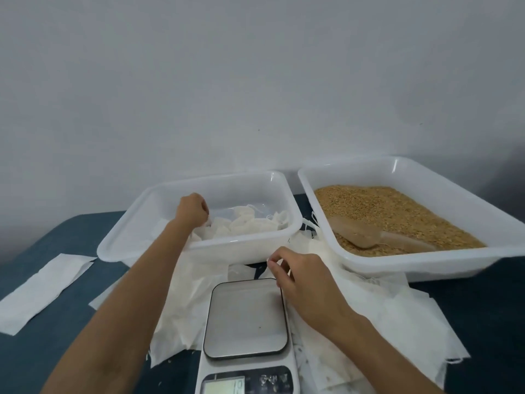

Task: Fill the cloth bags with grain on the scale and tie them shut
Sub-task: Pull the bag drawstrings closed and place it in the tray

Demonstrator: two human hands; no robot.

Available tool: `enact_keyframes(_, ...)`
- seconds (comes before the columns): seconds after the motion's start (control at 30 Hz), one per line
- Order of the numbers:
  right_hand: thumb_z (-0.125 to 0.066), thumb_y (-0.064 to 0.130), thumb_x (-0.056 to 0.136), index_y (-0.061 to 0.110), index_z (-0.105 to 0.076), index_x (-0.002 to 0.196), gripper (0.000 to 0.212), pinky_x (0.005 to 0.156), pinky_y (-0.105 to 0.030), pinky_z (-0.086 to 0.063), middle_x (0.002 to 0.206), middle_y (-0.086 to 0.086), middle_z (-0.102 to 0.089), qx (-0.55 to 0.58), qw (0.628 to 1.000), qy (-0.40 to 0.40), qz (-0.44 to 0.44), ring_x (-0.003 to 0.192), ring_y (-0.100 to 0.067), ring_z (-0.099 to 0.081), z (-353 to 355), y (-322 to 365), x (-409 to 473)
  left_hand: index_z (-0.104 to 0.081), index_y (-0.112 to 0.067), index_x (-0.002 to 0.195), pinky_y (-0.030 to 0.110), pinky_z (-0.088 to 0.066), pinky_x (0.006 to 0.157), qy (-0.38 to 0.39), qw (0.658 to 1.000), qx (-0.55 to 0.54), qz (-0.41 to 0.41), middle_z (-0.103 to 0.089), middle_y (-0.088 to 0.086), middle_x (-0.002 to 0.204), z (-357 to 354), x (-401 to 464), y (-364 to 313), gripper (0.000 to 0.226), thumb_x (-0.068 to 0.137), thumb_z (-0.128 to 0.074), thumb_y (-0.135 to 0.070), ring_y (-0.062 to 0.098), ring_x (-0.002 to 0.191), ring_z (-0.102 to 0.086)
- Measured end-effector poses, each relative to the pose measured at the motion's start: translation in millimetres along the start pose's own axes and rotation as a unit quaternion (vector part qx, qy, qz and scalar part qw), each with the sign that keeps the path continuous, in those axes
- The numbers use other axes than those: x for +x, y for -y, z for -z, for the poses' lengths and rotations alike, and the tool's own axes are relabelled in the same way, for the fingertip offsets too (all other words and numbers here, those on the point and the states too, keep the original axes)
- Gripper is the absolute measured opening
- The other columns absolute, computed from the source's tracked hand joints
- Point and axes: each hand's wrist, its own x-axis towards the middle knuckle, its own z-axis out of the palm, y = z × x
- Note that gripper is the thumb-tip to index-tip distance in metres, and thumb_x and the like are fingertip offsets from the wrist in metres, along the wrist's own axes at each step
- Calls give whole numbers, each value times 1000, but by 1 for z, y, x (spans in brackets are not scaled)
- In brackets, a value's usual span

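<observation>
The left hand [191, 209] reaches into the left tray [159, 194], at the back of the surface [71, 231], with its fingers curled down into the pile of cloth bags [247, 224]; whether they pinch a bag cannot be told. The right hand [295, 275] hovers over the far right corner of the scale [245, 317], fingers narrow and curled, apparently pinching a thin white string or cloth edge. The scale plate is bare and stands at the near edge of the surface. The grain [392, 211] fills the right tray [426, 172] at the back right, with the scoop [360, 233] lying in it.

Risks:
- The bags lie tangled with their strings; lifting one is likely to drag others over the tray wall.
- A limp bag set on the plate can sag or tip, spilling grain onto the loose cloth sheets [397, 317] around the scale.
- Cloth touching the plate edge can falsify the reading.
- The right tray overhangs the cloth beneath it; a heavy scoop stroke may shift it.

Clearance: the trays stand just beside each other, and the scale sits close before them. Open room lies at the left of the surface, beyond the white strip [42, 291].
</observation>
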Motion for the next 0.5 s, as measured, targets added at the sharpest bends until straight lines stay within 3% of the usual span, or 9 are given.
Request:
enact_keyframes(0.1, -52, 32, 103, 26, -63, 95, 15, 66, -34, -53, 70, 9, -66, 7, 1000, -12, -13, 62, -8, -61, 2, -5, 2, -77, 3, 96, 41, -56, 90, 32, 999, 23, -5, -75, 21, 104, 2, -1, -1, 15, 87, -66, 7, 38, 105, -69)
enact_keyframes(0.17, -50, 30, 104, 25, -63, 92, 18, 62, -35, -51, 66, 7, -65, 14, 999, -26, -24, 59, -9, -59, 4, -7, 3, -74, 2, 99, 40, -56, 88, 3, 1000, 14, -25, -74, 20, 105, 8, -6, -5, 17, 88, -63, 8, 38, 104, -68)
enact_keyframes(0.23, -48, 28, 105, 25, -63, 93, 19, 56, -26, -46, 65, 6, -65, 29, 998, -37, -36, 56, -7, -57, 6, -10, 5, -70, -2, 106, 41, -54, 86, -50, 997, 5, -63, -72, 15, 103, 18, -20, -13, 17, 90, -66, 3, 34, 99, -67)
enact_keyframes(0.3, -47, 25, 106, 24, -65, 98, 19, 52, -16, -38, 65, 6, -66, 53, 996, -47, -47, 52, -4, -56, 9, -11, 7, -67, -5, 105, 39, -52, 78, -119, 983, -54, -127, -69, 8, 90, 25, -50, -26, 13, 92, -72, -5, 28, 82, -64)
enact_keyframes(0.37, -45, 22, 107, 20, -66, 102, 22, 47, -14, -36, 65, 4, -67, 96, 992, -69, -50, 45, -4, -52, 14, -10, 8, -66, -11, 96, 33, -49, 67, -155, 959, -128, -201, -61, -2, 76, 27, -93, -41, 9, 93, -74, -9, 16, 63, -56)
enact_keyframes(0.43, -43, 22, 108, 18, -66, 102, 24, 45, -15, -33, 63, 2, -68, 155, 982, -93, -45, 41, -5, -45, 19, -8, 10, -66, -15, 88, 26, -44, 61, -122, 942, -148, -275, -56, -11, 69, 22, -138, -53, 12, 92, -75, -10, 6, 58, -49)
enact_keyframes(0.5, -42, 23, 109, 18, -66, 102, 25, 47, -21, -34, 63, -1, -69, 205, 973, -100, -32, 42, -6, -41, 23, -6, 11, -70, -15, 84, 23, -42, 62, -40, 936, -134, -322, -57, -13, 69, 11, -173, -63, 11, 91, -76, -10, 6, 61, -50)
